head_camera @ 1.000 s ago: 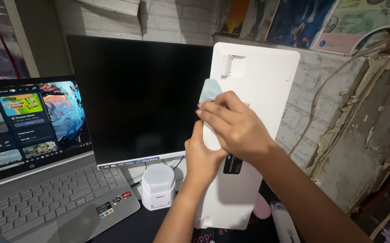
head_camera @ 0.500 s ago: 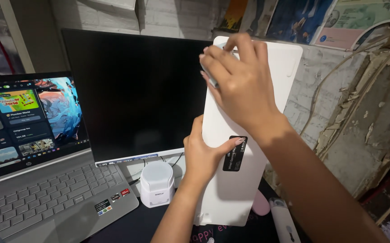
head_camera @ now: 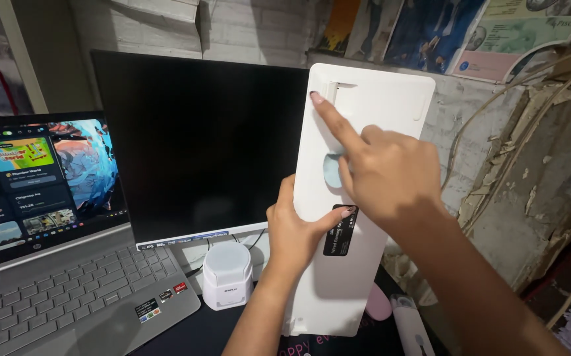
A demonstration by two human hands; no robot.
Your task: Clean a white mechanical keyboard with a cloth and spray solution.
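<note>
**White keyboard held upright, underside facing the camera**

Head view: the white keyboard (head_camera: 364, 264) is standing on end on the tabletop (head_camera: 233, 333), just right of the dark monitor (head_camera: 200, 138). The left hand (head_camera: 295, 231) is clamping its left edge, thumb lying on the back. The right hand (head_camera: 381, 168) is pressing a pale blue cloth (head_camera: 331, 170) against the back, index finger stretched up toward the folding foot (head_camera: 331, 92). Left of the monitor a laptop (head_camera: 55, 231) is showing a lit screen; below the monitor a small white speaker (head_camera: 228, 273) is standing.

Dark monitor (head_camera: 200, 138), open laptop (head_camera: 55, 231), small white speaker (head_camera: 228, 275), posters (head_camera: 430, 29) on brick wall (head_camera: 259, 26)
</note>
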